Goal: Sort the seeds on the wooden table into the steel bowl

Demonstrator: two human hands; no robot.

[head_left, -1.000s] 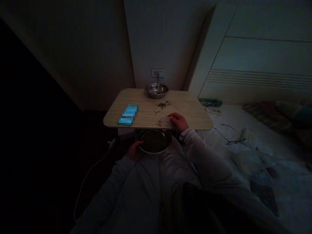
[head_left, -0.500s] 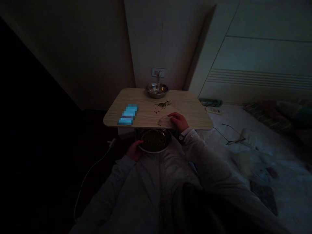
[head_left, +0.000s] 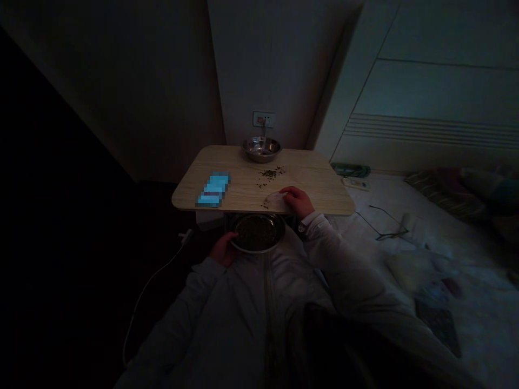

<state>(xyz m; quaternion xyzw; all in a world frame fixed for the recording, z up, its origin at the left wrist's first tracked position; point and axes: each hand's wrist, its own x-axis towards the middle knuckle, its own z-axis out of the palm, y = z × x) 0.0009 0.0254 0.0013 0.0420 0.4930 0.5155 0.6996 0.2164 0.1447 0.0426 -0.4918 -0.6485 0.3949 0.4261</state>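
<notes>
Small dark grains point(head_left: 271, 174) lie scattered mid-surface point(head_left: 324, 189) in a dim room, a few more near the front edge. There the right hand point(head_left: 299, 202) has its fingers gripping a pale, thin item point(head_left: 275, 201), too dark to identify. Below that edge, the left hand point(head_left: 223, 250) grasps a metal basin point(head_left: 258, 251), thumb over the rim; its dark contents are unclear. A steel bowl point(head_left: 261, 158) stands at the back.

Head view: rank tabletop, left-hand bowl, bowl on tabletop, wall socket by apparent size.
1. Tabletop
2. Bowl in left hand
3. Bowl on tabletop
4. Wall socket
Camera nearness makes the bowls' true order unsure.
</notes>
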